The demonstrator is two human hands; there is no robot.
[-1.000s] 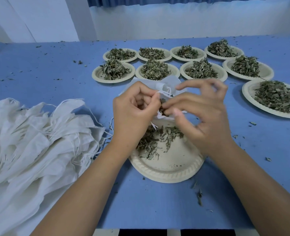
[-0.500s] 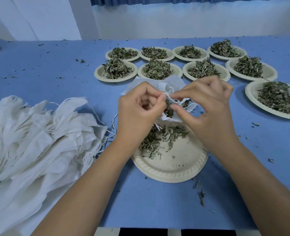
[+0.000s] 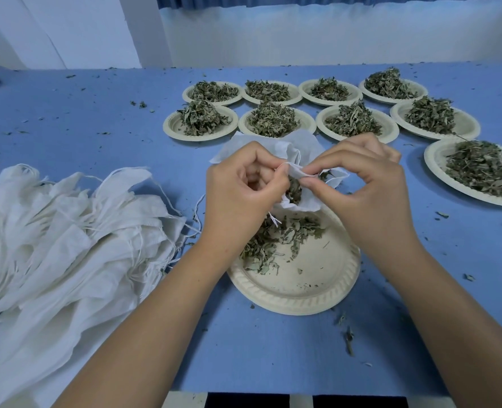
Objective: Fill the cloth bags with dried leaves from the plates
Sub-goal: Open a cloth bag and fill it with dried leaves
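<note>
The blue counter [image 3: 82, 119] carries 9 plates [image 3: 171, 128] heaped with dried leaves [image 3: 273, 119] at the back and right. 1 sparser near plate [image 3: 302, 301] sits in front, piled cloth bags [image 3: 67, 231] lie left, and leaf crumbs [image 3: 348, 337] are scattered about.

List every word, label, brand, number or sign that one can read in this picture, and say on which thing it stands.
None: no word, number, label or sign can be read in this view.
The paper plates, the pile of cloth bags, the cloth bag pinched by the left hand and the right hand, and the blue table cover show only plain surfaces.
</note>
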